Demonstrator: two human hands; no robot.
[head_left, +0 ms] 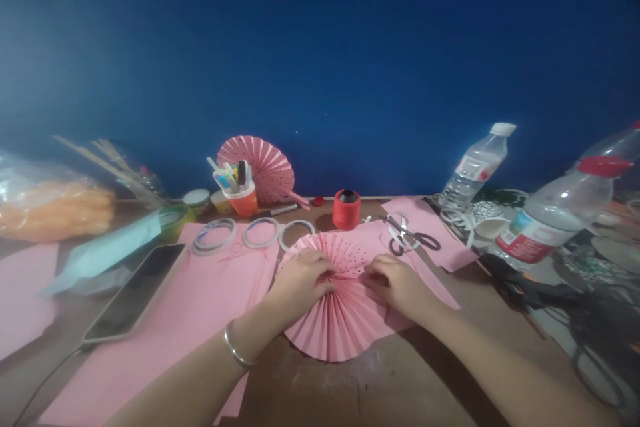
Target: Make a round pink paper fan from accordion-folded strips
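A round fan (333, 327) of pleated pink paper, partly dotted with dark spots, lies spread on the table in front of me. My left hand (303, 283) rests over its left side, with thumb and fingers curled onto the folds near the centre. From the right, my right hand (395, 280) pinches the pleats at the fan's right side, its fingertips partly hidden. Pink paper sheets (220, 307) lie to the left and beneath the fan. Just behind it stands a spool of red thread (346, 211). Scissors (407, 237) lie beyond my right hand.
Tape rolls (261, 232) lie behind the fan. An orange cup (243, 201) of pens stands before another pink fan (257, 163). At left are a phone (135, 293) and a bag of orange items (55, 207). Plastic bottles (555, 217) and cables crowd the right.
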